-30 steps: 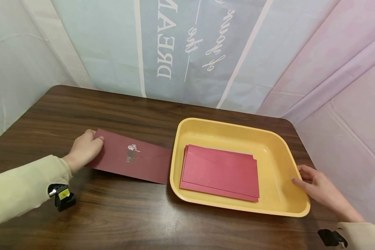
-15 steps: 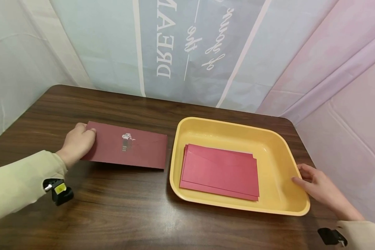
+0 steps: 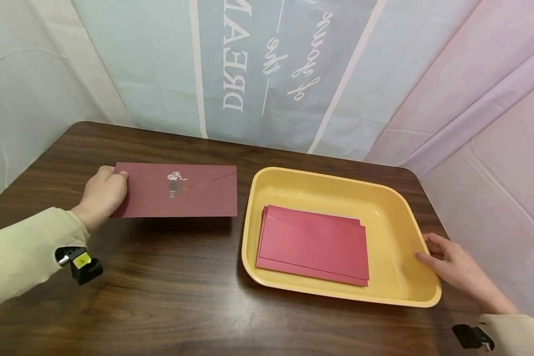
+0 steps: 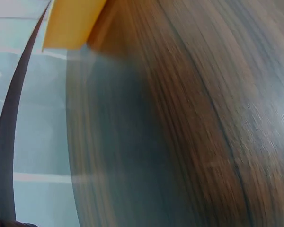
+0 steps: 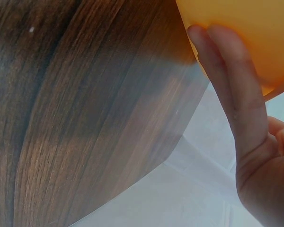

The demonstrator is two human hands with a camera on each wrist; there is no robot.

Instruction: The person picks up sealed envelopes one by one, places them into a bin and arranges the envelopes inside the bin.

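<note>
My left hand (image 3: 104, 193) pinches the left end of a dark red envelope (image 3: 204, 193), thumb on top. The envelope bears a white flower print and small lettering, and it hangs above the table left of the yellow tray. In the left wrist view the envelope (image 4: 12, 132) shows edge-on as a thin dark strip. At the tray's right side my right hand (image 3: 454, 264) grips the rim, thumb inside and fingers outside against the wall. The yellow tray (image 3: 396, 247) holds a small stack of brighter red envelopes (image 3: 316, 247) lying flat toward its left side.
The dark wood table (image 3: 182, 306) carries the tray at its right half. A pale printed curtain (image 3: 258, 74) hangs behind the table's back edge, and pinkish cloth (image 3: 507, 148) runs along the right side.
My left hand has lifted the dark red envelope and drawn it back and left, away from the tray's rim. The right hand, tray and stacked envelopes have stayed put.
</note>
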